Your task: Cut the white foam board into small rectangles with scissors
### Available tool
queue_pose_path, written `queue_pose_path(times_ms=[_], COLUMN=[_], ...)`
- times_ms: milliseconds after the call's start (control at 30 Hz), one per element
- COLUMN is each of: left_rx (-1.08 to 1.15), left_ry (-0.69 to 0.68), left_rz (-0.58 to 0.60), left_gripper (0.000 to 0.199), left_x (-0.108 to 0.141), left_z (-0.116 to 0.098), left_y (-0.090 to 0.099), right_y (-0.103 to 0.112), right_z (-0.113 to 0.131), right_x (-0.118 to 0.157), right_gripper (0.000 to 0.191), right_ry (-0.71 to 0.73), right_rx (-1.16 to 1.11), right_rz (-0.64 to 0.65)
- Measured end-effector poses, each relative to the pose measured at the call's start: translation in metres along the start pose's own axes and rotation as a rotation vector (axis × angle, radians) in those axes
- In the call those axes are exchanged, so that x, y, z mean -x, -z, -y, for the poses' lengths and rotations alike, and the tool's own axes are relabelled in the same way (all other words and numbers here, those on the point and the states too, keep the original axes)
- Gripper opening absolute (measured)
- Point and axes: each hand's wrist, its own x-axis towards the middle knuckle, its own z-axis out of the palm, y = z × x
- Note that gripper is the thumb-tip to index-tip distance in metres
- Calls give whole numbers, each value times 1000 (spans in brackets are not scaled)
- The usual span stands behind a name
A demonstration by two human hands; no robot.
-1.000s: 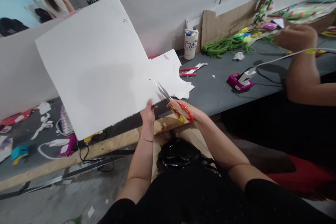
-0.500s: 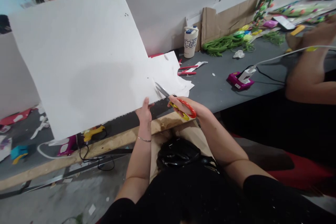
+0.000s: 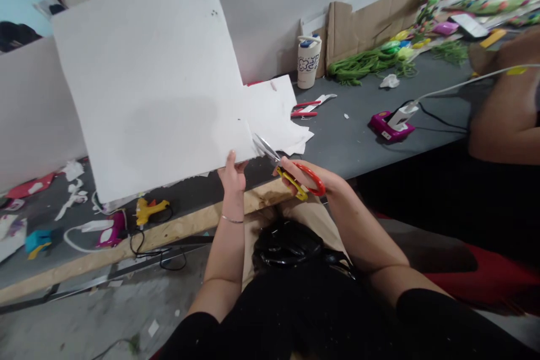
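A large white sheet, stiff like foam board or card, is held up at a tilt over the table. My left hand grips its lower edge, thumb on top and fingers underneath. In my right hand are scissors with one red and one yellow handle loop. Their blades lie at a slit in the sheet's lower right part, just right of my left hand. Beyond the blades, a ragged-edged white piece spreads to the right; whether it is still joined to the sheet is unclear.
Red-handled tools and a white patterned cup stand behind the sheet. Green yarn lies by cardboard. A purple power strip sits near another person's arm. At left are a yellow glue gun and a second purple strip.
The sheet's left side has swung to the right and its lower left corner has risen. The scissors have shifted slightly right and down, with their blades still at the slit.
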Motion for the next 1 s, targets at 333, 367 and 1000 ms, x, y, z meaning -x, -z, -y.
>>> queue_pose_path(times_ms=[333,367,1000], left_rx=[-4,5,-11], left_ry=[-11,-19,-92], left_rz=[35,22,48], left_gripper=[34,38,52], left_x=[2,4,5], left_z=[-10,-10,-9], left_y=[-2,-3,6], right_y=[-1,-2,21], right_z=[-1,-1,0], right_x=[-3,-2,8], right_gripper=[55,55,60], right_ry=[-57,-60,74], right_rx=[38,42,97], right_rz=[84,67,205])
